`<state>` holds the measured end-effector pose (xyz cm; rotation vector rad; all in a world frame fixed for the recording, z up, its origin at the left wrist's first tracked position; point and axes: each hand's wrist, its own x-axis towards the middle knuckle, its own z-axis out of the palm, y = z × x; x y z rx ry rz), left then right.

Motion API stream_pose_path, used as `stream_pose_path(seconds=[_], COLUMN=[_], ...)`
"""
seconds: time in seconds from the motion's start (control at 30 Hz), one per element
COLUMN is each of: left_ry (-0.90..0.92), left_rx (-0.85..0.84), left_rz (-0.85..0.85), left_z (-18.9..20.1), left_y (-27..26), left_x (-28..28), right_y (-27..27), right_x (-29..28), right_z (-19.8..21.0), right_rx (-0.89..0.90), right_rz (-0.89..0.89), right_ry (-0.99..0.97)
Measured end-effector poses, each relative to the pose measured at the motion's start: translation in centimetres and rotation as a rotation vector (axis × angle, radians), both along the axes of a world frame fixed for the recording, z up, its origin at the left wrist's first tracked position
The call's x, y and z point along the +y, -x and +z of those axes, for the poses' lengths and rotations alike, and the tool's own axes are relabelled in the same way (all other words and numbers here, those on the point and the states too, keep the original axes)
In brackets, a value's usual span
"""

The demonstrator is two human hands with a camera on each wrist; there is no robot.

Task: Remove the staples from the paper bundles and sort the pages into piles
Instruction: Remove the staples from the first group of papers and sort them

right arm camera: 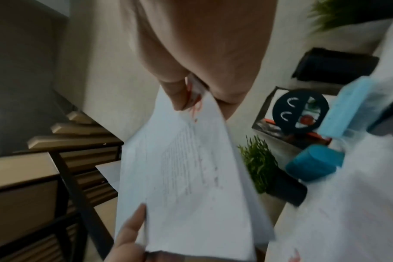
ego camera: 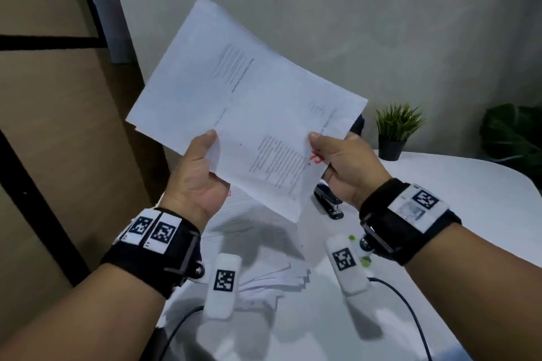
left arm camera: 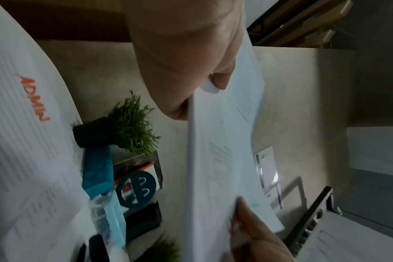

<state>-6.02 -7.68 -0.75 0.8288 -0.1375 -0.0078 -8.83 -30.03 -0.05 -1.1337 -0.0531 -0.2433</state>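
A: State the hand condition and bundle location.

B: The left hand (ego camera: 199, 173) pinches the near-left edge of the paper bundle (ego camera: 249, 108), thumb on top, fingers curled beneath. The right hand (ego camera: 346, 167) pinches the near-right corner the same way, beside a red handwritten mark (ego camera: 316, 158). The bundle is held in the air above the table (ego camera: 469, 184), touching nothing else.

A: Bundle appearance?

B: White printed sheets, several layers, tilted up and away from the person. The sheets are fanned: a lower one projects at the left, and the near-left corner curls under the thumb.

A: What lies beneath, near to far?

B: Loose pages (ego camera: 264, 278) are splayed at the table's near edge. Beyond them lies a flat sheet marked ADMIN (left arm camera: 35, 99) in red. A black stapler (ego camera: 328, 202) lies right of centre, under the right hand. A small potted plant (ego camera: 396, 132) stands at the far edge against the wall.

A: Open room?

B: The table's right side is bare white surface, out to its rounded far-right corner.
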Motion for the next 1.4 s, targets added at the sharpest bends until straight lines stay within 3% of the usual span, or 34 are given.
stream_pose_path(seconds=[0.07,0.17,0.33,0.5,0.77,0.97,1.07,1.13,1.2,1.3,1.4], left_ry=[-0.036,-0.26,-0.691,-0.613,-0.637,-0.684,-0.767,-1.024,-1.475,-1.887,-1.905], left_rx=[-0.019,-0.093,-0.157,-0.237,-0.128,-0.06,0.006,-0.06,-0.296,-0.647,-0.677], left_rz=[0.075,0.123,-0.076,0.027,0.058,0.094,0.292,0.549,0.684,0.583,0.295], left_z=[-0.2,-0.5,-0.4,-0.6,-6.0,-4.6,-2.6,-0.1,3.2,7.6,9.4], left_y=[-0.7,-1.5,-1.7,-1.5,0.0,-0.3,-0.8,-1.1,-0.8,0.8,2.0], left_x=[2.1,6.5,9.7,10.0,10.3,9.5,9.8,10.1,9.4,5.3,1.2], right_y=[-0.1,0.3,-0.1,-1.2,-1.9,-2.3,-2.3,-2.0,-1.9,-1.3,-0.9], right_x=[-1.4,-4.2,-4.4,-2.1,-1.1,-0.4,-1.1,-1.7,-2.3,-2.0,-1.6], right_z=[1.0,1.8,1.1,0.2,-4.8,-4.4,-2.4,-0.2,2.0,4.4,5.7], right_rx=[-0.01,-0.02,-0.008,-0.042,0.147,0.162,0.1,0.014,-0.068,-0.188,-0.298], right_rz=[-0.05,-0.011,0.06,0.062,0.109,0.033,-0.019,-0.039,-0.037,-0.016,0.016], right_ry=[0.099,0.244,0.437,0.45,0.566,0.563,0.589,0.67,0.774,0.934,0.988])
